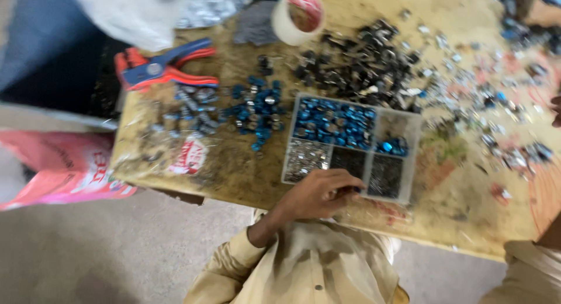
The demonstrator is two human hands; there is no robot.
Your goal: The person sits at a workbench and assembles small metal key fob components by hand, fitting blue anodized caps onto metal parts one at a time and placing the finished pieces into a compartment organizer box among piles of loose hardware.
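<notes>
Desk – worn, stained top, fills most of the view, covered in small hardware.

Pink plastic bag at 9 o'clock, off the desk's edge. White plastic bag at 11 o'clock.

Clear compartment tray just right of centre: big upper-left cell full of shiny blue caps, a few more blue ones in the right cell, silver bits in the lower-left cell, dark fine parts in the two lower cells beside it.

Pile of black and silver parts at 12–1 o'clock, touching the tray's top edge. Loose blue caps scattered just left of the tray, grey-blue parts further left. Mixed scatter of silver, red and blue bits at 2–3 o'clock.

Red-and-blue pliers at 10 o'clock, lying flat, well apart from the tray. Tape roll at 12 o'clock, tilted.

Hands: left hand at 6 o'clock, beige sleeve, resting on the tray's near edge over the lower middle cells, fingers curled in, tips pressed together on something small and dark – too blurred to say what. Right hand: only a beige sleeve shows at 4–5 o'clock, hand itself out of frame. Sliver of another hand at 3 o'clock edge – can't tell whose.
</notes>
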